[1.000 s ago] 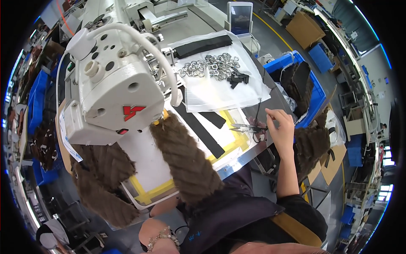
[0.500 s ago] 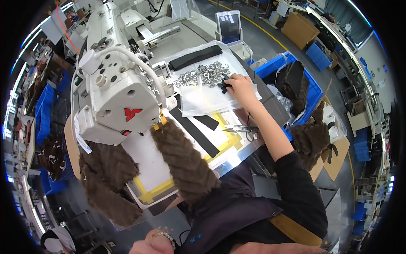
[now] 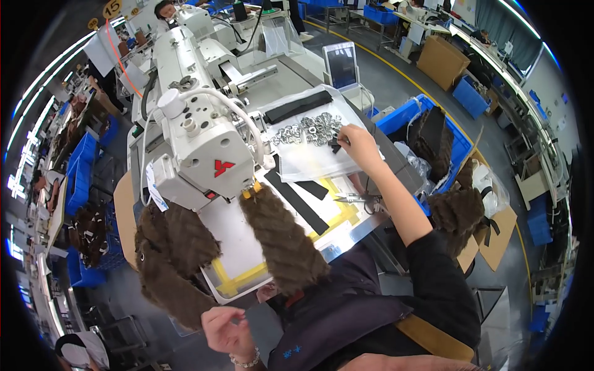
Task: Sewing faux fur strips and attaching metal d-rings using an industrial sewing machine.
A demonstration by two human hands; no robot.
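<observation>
At bottom middle, the left hand [image 3: 226, 328] is loosely curled. Just above and right of the middle, the right hand [image 3: 359, 146] touches small black strips [image 3: 335, 148], fingers close together. The strips seem to slope down-left; I can't tell if either hand grips anything. Upper right, a blue bin [image 3: 461, 147] holds brown fur [image 3: 434, 141].

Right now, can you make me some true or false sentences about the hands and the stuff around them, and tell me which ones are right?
1. The right hand is at the small black pieces. True.
2. The left hand is holding the scissors. False: it is well away from them, at the lower edge of the view.
3. The metal loops lie on a white sheet. True.
4. The bin on the right is red. False: it is blue.
5. A brown fur strip reaches from the sewing machine toward the person. True.
</observation>
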